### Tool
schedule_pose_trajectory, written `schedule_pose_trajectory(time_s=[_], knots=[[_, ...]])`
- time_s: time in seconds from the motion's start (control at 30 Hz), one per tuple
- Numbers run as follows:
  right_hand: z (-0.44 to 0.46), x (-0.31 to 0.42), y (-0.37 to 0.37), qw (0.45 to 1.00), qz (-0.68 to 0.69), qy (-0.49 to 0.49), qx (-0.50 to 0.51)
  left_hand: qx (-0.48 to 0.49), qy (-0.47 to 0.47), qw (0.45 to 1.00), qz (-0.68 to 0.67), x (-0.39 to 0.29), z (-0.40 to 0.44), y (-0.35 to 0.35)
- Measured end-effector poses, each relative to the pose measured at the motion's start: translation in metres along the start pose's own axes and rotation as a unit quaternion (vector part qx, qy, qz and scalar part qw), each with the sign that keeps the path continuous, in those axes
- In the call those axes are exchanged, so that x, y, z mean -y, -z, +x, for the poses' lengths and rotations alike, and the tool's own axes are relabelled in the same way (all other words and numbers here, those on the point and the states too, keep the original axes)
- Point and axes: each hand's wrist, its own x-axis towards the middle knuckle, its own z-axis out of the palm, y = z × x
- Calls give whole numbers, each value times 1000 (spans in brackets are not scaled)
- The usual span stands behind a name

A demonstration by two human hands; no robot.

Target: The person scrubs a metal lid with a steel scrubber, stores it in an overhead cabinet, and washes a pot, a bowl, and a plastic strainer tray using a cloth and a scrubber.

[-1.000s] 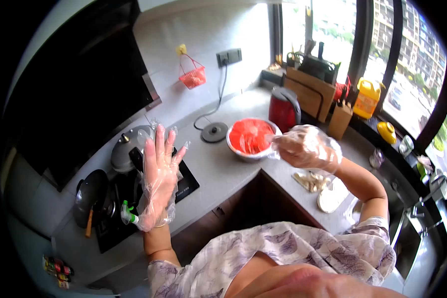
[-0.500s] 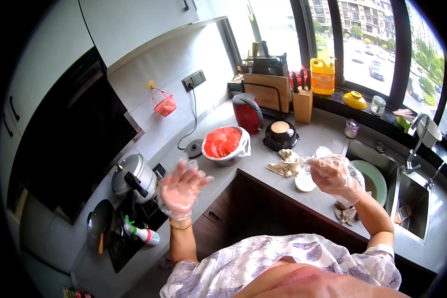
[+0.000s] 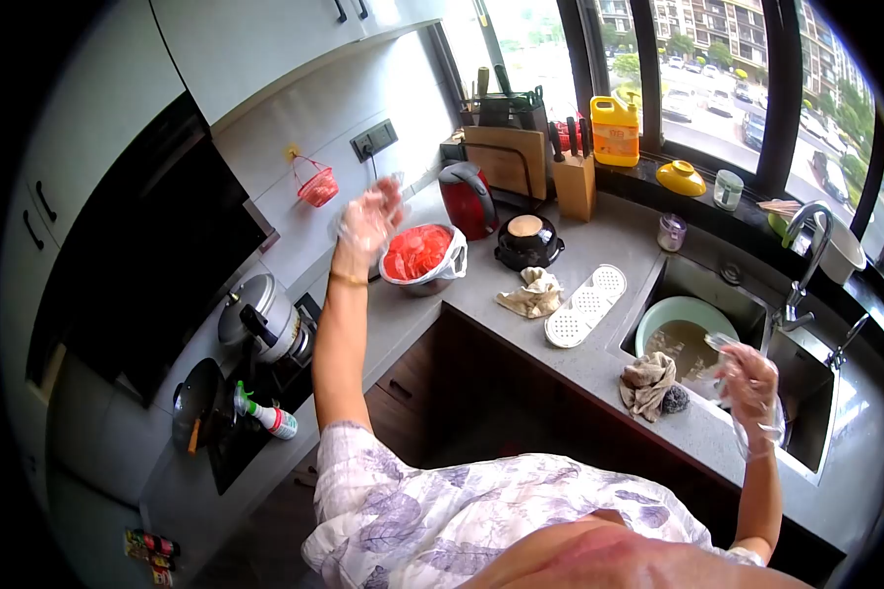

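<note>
Thin clear plastic gloves cover both of my hands. My left hand (image 3: pixel 371 221) is raised over the counter with its fingers apart and nothing in it, just left of a metal bowl (image 3: pixel 432 287). That bowl is lined with white plastic and holds something bright red and glossy (image 3: pixel 417 252); I cannot tell what. At the right, my right hand (image 3: pixel 751 391) hangs in front of the sink, its fingers curled in loosely. Loose glove plastic sticks out past the fingertips, and no object shows in the hand. Near it lie a crumpled grey-brown cloth (image 3: pixel 646 385) and a dark scouring ball (image 3: pixel 675 400).
A pale green basin (image 3: pixel 725 312) with cloudy water sits in the sink (image 3: pixel 756 304). On the counter are a white perforated rack (image 3: pixel 586 306), a beige cloth (image 3: pixel 532 294), a black pot (image 3: pixel 528 250), a red kettle (image 3: pixel 469 201) and a knife block (image 3: pixel 574 187). A pressure cooker (image 3: pixel 265 319) stands left.
My left hand has moved up and forward, reaching beside the bowl. My right hand has moved right and down to the sink, uncovering the perforated rack. The view has shifted slightly.
</note>
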Motion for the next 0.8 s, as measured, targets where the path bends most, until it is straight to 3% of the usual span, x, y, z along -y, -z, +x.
schedule_pose_trajectory(time_s=[0.2, 0.27, 0.37, 0.47, 0.6, 0.8], knots=[[4, -27, 16, 982, 15, -87, -167, -124, -63, 989, 41, -61, 111, 31], [8, -35, 12, 970, 6, -69, -233, -163, -108, 980, 32, -83, 155, 45], [18, -44, 7, 938, -42, -84, -334, -159, -138, 975, 65, -125, 216, 53], [23, -72, 9, 912, 1, -84, -401, -165, -197, 965, 62, -168, 265, 43], [40, -65, -33, 887, 72, -116, -441, -158, -257, 951, 64, -208, 317, 46], [61, -89, -74, 877, 71, -144, -453, -146, -287, 947, 2, -228, 355, 46]])
